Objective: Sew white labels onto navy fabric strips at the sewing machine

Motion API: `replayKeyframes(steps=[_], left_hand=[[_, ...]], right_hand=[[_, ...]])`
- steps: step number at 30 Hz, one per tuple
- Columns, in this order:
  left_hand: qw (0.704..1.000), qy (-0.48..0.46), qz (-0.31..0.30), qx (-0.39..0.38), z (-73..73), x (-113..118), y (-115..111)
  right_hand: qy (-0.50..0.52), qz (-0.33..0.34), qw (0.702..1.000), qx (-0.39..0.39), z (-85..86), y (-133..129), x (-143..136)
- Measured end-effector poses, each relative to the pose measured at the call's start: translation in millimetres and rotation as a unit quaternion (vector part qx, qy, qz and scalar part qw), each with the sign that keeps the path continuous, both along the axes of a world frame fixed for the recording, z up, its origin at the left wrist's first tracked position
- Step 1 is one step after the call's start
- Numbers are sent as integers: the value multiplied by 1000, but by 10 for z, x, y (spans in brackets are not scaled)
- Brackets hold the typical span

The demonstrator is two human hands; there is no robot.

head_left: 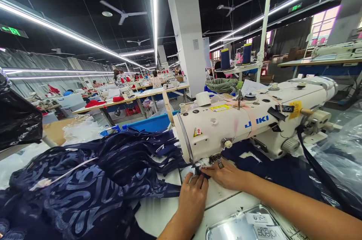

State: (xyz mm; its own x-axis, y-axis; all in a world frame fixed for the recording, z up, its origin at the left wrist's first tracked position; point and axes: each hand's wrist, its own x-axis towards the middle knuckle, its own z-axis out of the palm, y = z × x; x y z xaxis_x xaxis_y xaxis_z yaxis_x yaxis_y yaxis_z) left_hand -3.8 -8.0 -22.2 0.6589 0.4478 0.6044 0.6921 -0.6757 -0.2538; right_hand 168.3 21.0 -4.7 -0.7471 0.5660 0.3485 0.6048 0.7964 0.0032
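Note:
A white Juki sewing machine [243, 123] stands on the white table [158, 213]. A large heap of dark navy patterned fabric [85, 183] lies to its left and runs under the needle. My left hand [194, 196] rests flat on the table just below the needle, fingertips pressing a small piece of navy fabric. My right hand [226, 175] lies next to it, fingers pointing left and pressing the same fabric at the presser foot [198, 166]. What is under the fingertips is mostly hidden.
Two blue thread cones [236, 57] stand on a rack behind the machine. A black bag [17, 117] hangs at the left, clear plastic [345, 145] at the right. A metal tray [246, 227] sits near the front edge. Other workers sit at distant tables [127, 98].

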Motion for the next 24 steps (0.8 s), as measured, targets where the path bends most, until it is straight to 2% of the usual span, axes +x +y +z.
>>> replayKeyframes(steps=[4, 7, 11, 14, 16, 17, 19, 22, 24], left_hand=[[1000, 15, -23, -8, -33, -70, 19], [999, 6, -36, -33, 4, -203, 29], [979, -27, -4, -203, 208, -410, 46], [942, -122, 54, -309, 343, -481, 100], [919, -173, 79, -346, 378, -469, 124], [916, -181, 84, -347, 381, -449, 120], [931, -162, 79, -317, 368, -389, 75], [962, -87, 49, -253, 321, -307, -41], [971, -42, 37, -233, 278, -282, -99]], right_hand=[[34, 4, 999, 10, 26, 4, 31], [53, 5, 998, -17, 41, -43, 59], [43, 13, 998, -54, 30, -159, 32], [34, 5, 998, -44, 5, -213, -18], [36, 1, 999, -38, -13, -217, -39], [38, 2, 999, -36, -21, -211, -44], [42, 4, 999, -34, -35, -194, -45], [52, 7, 998, -31, -56, -175, -41], [61, 6, 998, -33, -69, -169, -40]])
